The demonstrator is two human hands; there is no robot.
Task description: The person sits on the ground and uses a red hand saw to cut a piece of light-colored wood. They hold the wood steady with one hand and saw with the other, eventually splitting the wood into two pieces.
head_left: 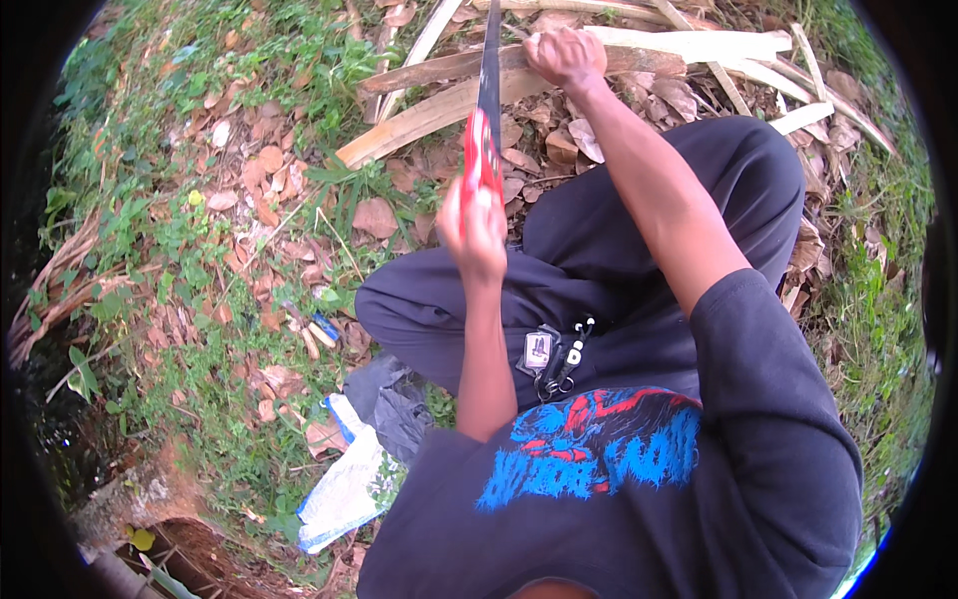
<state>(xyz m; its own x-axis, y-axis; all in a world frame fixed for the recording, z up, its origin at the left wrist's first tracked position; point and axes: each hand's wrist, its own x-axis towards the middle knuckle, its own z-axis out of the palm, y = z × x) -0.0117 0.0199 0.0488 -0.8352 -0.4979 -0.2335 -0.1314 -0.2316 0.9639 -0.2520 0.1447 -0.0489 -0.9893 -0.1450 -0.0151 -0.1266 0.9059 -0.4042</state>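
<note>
My left hand is closed around the red handle of a handsaw. The saw's dark blade points away from me and crosses over the wooden slats at the top of the view. My right hand is closed at a rough wooden slat, just right of the blade; its fingertips are hidden. Beneath that piece lies a paler split slat, angled down to the left. Whether the blade's teeth touch the wood cannot be made out.
More pale wooden strips lie crossed at the far right. My crossed legs are close below the hands. On the left are a blue-and-wood-coloured tool, a grey plastic bag and a white sack. Dry leaves cover the grass.
</note>
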